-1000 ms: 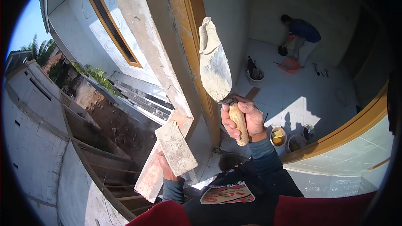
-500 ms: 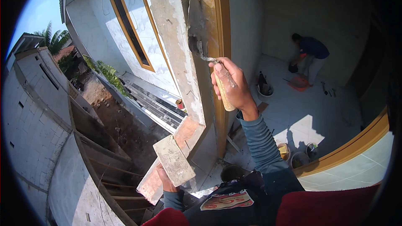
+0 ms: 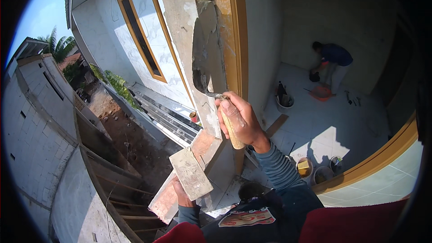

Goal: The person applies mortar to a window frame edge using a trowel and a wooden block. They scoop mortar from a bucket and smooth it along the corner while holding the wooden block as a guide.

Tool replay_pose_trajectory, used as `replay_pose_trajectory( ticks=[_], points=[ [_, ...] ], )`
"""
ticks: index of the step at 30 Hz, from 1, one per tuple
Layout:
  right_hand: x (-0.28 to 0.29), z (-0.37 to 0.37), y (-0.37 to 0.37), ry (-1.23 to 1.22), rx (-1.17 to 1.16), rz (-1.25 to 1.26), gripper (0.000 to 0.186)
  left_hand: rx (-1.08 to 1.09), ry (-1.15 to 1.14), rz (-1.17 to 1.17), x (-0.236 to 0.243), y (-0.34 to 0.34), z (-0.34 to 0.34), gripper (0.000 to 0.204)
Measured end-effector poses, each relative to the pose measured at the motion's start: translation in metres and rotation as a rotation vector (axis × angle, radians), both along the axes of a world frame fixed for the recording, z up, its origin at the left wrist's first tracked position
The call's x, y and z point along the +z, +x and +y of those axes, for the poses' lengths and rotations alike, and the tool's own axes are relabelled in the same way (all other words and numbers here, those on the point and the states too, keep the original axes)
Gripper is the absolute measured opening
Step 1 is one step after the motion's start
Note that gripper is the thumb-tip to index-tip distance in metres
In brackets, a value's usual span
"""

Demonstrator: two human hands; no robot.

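Observation:
My right hand [image 3: 238,121] grips the wooden-handled trowel [image 3: 202,81], its dark blade pressed to the narrow post face [image 3: 204,27] beside the orange door frame [image 3: 236,40]. Grey mortar shows on that face above the blade. A long pale board [image 3: 177,9] runs down the post's outer edge. Below, my left hand [image 3: 180,191], partly hidden, holds a plaster-caked rectangular board [image 3: 191,173]. Behind that board lies a slanted pinkish strip [image 3: 204,144].
A co-worker [image 3: 335,58] bends inside the room near an orange basin [image 3: 321,92]. Buckets [image 3: 305,166] and tools [image 3: 353,99] stand or lie on the tiles [image 3: 328,139]. At left are a dirt trench [image 3: 126,135], block walls [image 3: 40,130] and a window [image 3: 139,31].
The trowel, first raised with a mortar lump on it, went onto the post face and has since slid downward, leaving mortar above it. My left hand stays low with the board.

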State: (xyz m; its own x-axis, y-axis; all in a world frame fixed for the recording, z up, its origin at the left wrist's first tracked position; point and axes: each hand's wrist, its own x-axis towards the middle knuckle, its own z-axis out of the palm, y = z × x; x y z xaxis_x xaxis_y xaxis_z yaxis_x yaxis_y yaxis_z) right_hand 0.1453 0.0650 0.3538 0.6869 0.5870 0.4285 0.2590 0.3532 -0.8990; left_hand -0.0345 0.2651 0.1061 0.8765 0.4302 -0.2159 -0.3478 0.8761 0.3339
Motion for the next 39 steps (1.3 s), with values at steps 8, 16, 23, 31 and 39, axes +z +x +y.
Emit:
replay_pose_trajectory(
  ticks=[8,16,23,31,39],
  points=[
    [0.032,-0.024,0.044,0.025,-0.074,-0.013,0.043,0.041,0.013,0.013,-0.004,-0.005,0.000,0.057],
    [0.040,-0.008,0.060,-0.097,-0.224,-0.159,0.035,0.110,0.017,-0.002,-0.020,-0.018,0.007,0.055],
    [0.029,-0.002,0.044,-0.074,-0.135,-0.116,0.036,0.099,0.040,0.003,-0.026,-0.025,0.012,0.054],
    [0.015,-0.030,0.031,0.061,-0.032,0.036,0.042,0.099,0.040,0.006,-0.025,-0.018,0.009,0.052],
    [0.010,-0.015,0.072,0.023,-0.058,-0.030,0.042,0.109,0.012,-0.010,-0.026,-0.028,0.008,0.053]
  ],
)
